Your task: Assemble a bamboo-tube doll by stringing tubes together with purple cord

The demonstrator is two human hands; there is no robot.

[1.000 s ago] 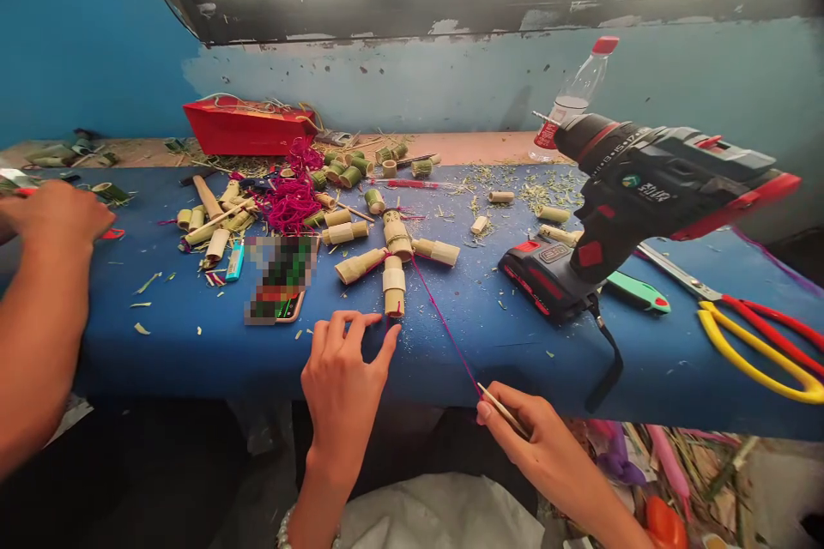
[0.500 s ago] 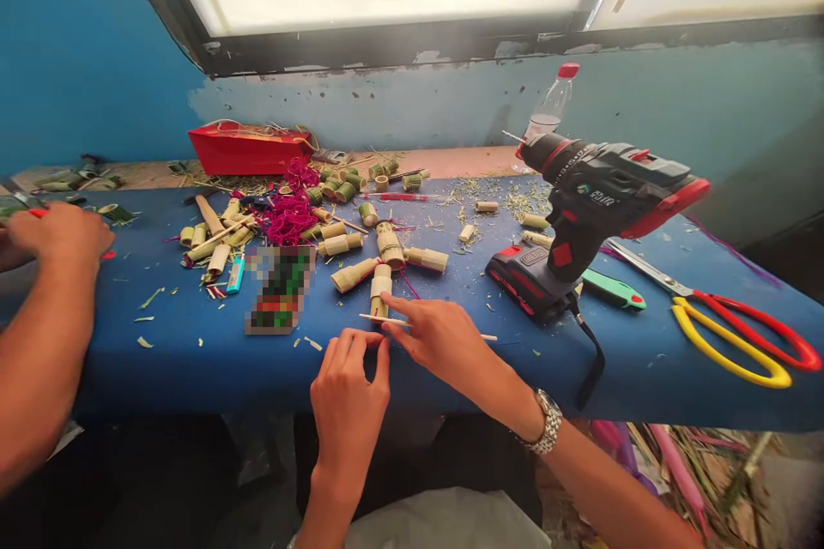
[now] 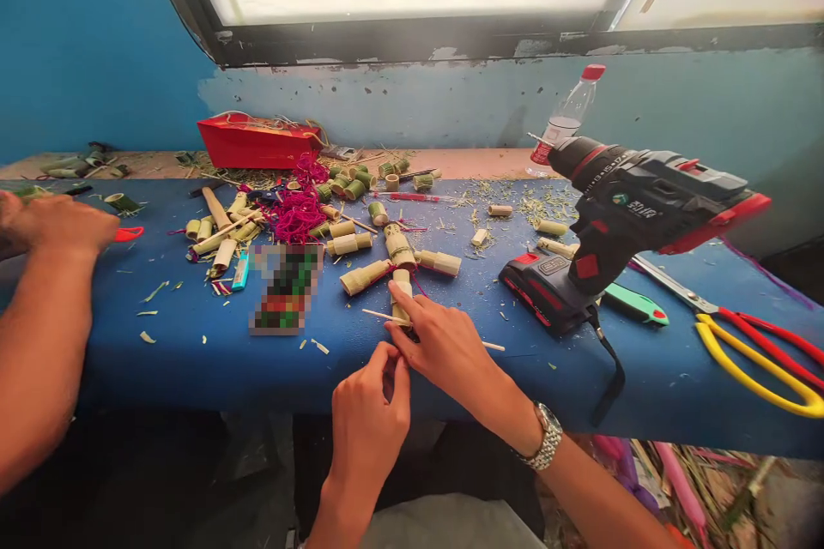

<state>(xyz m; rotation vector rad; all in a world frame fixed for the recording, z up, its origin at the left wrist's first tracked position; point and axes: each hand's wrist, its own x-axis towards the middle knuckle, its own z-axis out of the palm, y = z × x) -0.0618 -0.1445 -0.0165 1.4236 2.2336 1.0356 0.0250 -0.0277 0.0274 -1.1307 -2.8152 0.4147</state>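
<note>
A figure of bamboo tubes [image 3: 400, 247] tied with magenta cord lies on the blue table, limbs spread. My right hand [image 3: 444, 343], a metal watch on its wrist, reaches over the lowest bamboo tube [image 3: 402, 285], with the index finger along it. A thin bamboo stick [image 3: 379, 315] runs crosswise under this hand, its far end showing right of the knuckles; the fingers are closed on it. Just below, my left hand [image 3: 373, 403] is pinched, its thumb and forefinger against my right fingertips. Whatever lies in that pinch is hidden.
A cordless drill [image 3: 618, 206] stands at right, with scissors [image 3: 740, 334] and a green cutter [image 3: 634, 305] beside it. Left lie magenta yarn [image 3: 299, 210], a lighter [image 3: 240, 271] and bamboo pieces. Another person's hand [image 3: 64, 223] holds a red-handled tool at far left.
The view has shifted slightly, so the table items sit a little farther right. My left hand has drawn slightly down from the tube's end. The other person's hand has moved with the red-handled tool.
</note>
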